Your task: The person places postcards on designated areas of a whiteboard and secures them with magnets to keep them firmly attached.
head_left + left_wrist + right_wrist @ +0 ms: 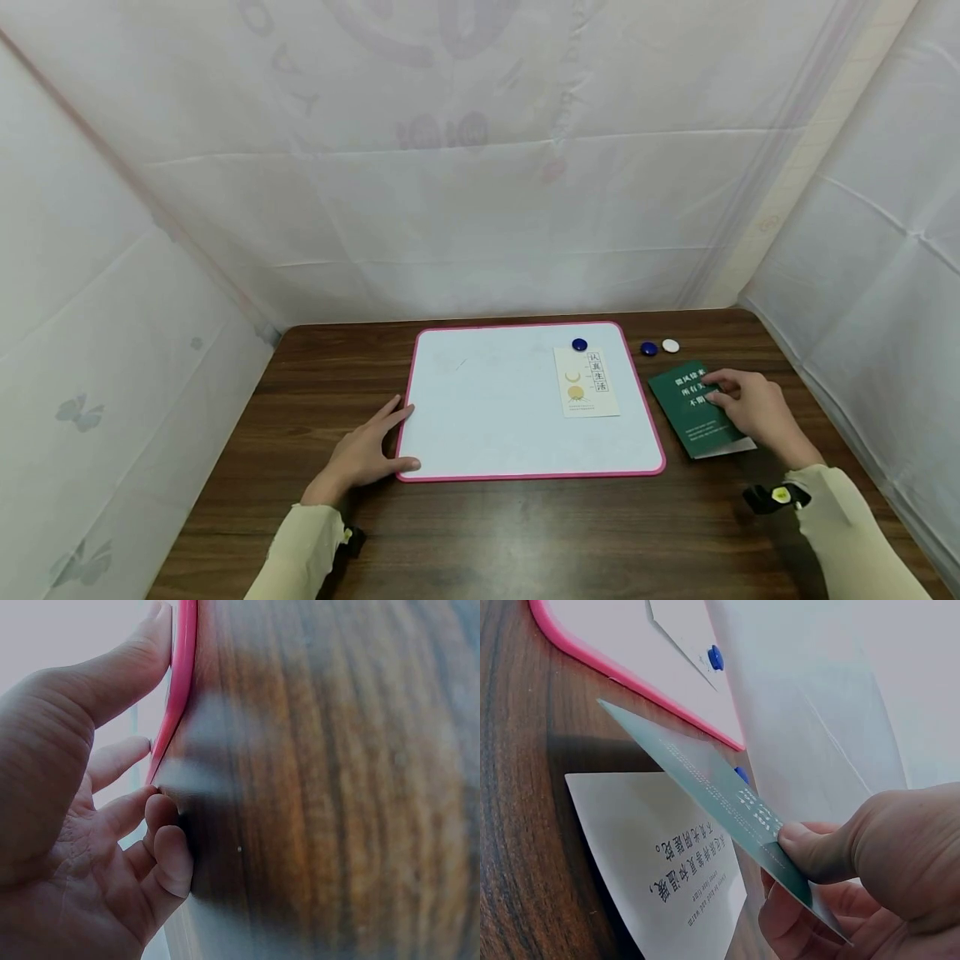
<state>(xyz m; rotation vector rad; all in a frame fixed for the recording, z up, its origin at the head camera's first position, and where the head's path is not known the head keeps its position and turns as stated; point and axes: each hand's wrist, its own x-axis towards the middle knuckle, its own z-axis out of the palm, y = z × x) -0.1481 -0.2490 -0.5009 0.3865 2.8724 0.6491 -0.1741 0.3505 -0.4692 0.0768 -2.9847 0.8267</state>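
Note:
A green card [693,408] with white lettering is pinched between the thumb and fingers of my right hand [757,408]. In the right wrist view the green card [712,799] is tilted up off a white card [664,862] with dark print, which lies on the table beneath. My left hand [367,450] rests at the left edge of a pink-framed whiteboard [480,400], thumb and fingers spread along its border. In the left wrist view the thumb touches the pink frame [180,667]. A cream card [585,400] lies on the board with a blue magnet [579,344] at its top.
Another blue magnet [648,348] and a white magnet [671,345] lie on the wooden table [525,533], right of the board and behind the green card. White sheets [465,217] hang behind and on both sides of the table.

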